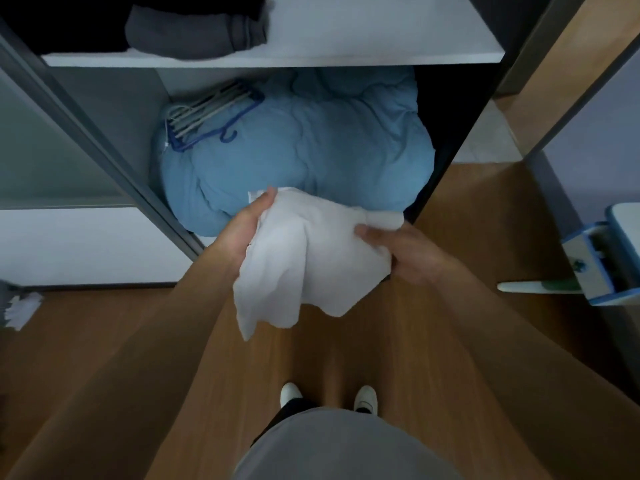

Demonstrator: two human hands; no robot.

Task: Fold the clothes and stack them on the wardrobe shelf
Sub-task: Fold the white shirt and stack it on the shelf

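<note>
**Item:** white garment [304, 258]. Thin, soft cloth, partly gathered, not yet in a neat fold.

**Location:** held in the air in front of the open wardrobe, above the wooden floor [467, 220], just before the lower compartment. Lower edge loose, in two uneven lobes.

**Left hand** [242, 233]: fingers curled round the upper left edge, with cloth bunched in the grip.

**Right hand** [401, 254]: thumb on top, fingers beneath, pinching the right edge.

**Handling, by judgement:**
- Light and limp, with no stiffness of its own.
- Likely to sag and come unfolded wherever unsupported.
- Not fragile and not slippery, though liable to slide apart if carried by a single corner.
- Best taken at two corners or along a folded edge, then supported flat from beneath for the lift to the shelf.

**Destination:** wardrobe shelf [381, 32], white, directly above the lower compartment. Already there, at the left: dark grey folded garment [194, 32].

**Also present:**
- Blue duvet [311, 143], filling the lower compartment.
- Bundle of hangers [211, 112], white and blue, resting on the duvet's upper left.
- Small white cloth scrap [20, 311] on the floor at far left.
- Blue-and-white object [595, 265] at the right edge, kind not clear.
- White shoes [291, 393] below, toes toward the wardrobe.

**Step in hand, by judgement:** folding under way, stacking not yet done.
</note>
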